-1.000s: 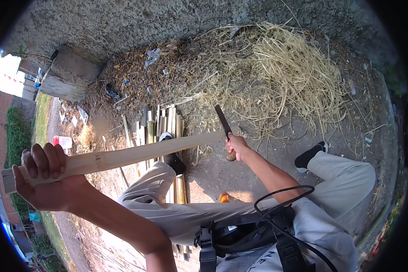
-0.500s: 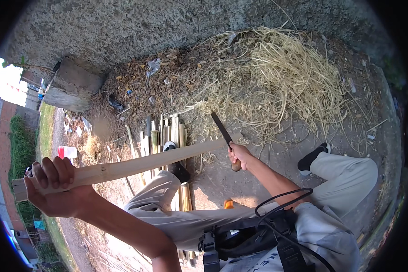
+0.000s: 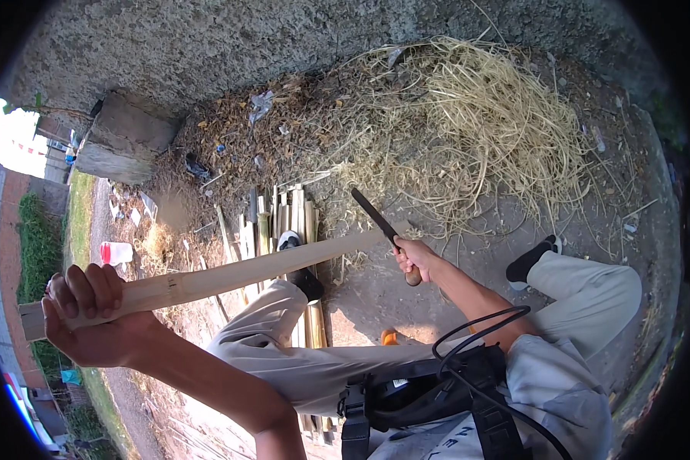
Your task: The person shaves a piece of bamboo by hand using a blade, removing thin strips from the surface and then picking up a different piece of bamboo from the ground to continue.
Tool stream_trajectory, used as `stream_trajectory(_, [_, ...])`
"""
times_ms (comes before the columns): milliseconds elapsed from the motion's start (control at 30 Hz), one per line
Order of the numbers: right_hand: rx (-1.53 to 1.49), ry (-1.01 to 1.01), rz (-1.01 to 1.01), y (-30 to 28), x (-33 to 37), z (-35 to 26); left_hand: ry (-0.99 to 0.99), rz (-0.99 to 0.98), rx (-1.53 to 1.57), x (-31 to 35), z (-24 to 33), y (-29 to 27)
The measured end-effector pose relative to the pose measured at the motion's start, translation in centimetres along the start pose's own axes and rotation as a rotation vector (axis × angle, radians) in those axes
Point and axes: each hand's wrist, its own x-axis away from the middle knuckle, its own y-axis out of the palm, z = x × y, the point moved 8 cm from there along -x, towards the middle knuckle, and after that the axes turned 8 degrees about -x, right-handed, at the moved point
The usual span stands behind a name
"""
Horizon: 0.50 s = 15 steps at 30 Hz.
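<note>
A long pale bamboo slat (image 3: 238, 273) slants up across the view from lower left to centre. My left hand (image 3: 92, 318) is wrapped round its near left end, with the fingers over the top. A darker ring, like a bamboo node, marks the slat beside that hand. My right hand (image 3: 418, 259) grips a knife (image 3: 372, 210) with a dark, straight blade and a brown wooden handle. The blade points up and left, crossing the slat close to its far right end. Whether the edge bites into the wood, I cannot tell.
A heap of pale shavings (image 3: 506, 123) lies by the rough wall (image 3: 284, 38). Several bamboo strips (image 3: 309, 218) are stacked on the ground near my left foot. A stone block (image 3: 126, 142) stands at far left, a red and white container (image 3: 116, 253) below it. An orange object (image 3: 389, 337) sits between my legs.
My right hand has shifted slightly to the right, and the knife handle with it. My left hand keeps its hold, and the slat stays nearly in place.
</note>
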Motion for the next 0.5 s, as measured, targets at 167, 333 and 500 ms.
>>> stream_trajectory(167, [-0.04, -0.027, 0.064, 1.2, -0.3, 0.8, -0.014, 0.004, -0.014, 0.1, -0.2, -1.0])
stream_trajectory(333, [-0.013, -0.014, 0.087, 0.8, -0.6, 0.3, -0.01, -0.002, 0.003, 0.1, -0.3, -2.1])
stream_trajectory(500, [0.015, -0.013, 0.068, 1.1, -0.7, 1.2, -0.02, 0.022, 0.006, 0.1, 0.2, -2.7])
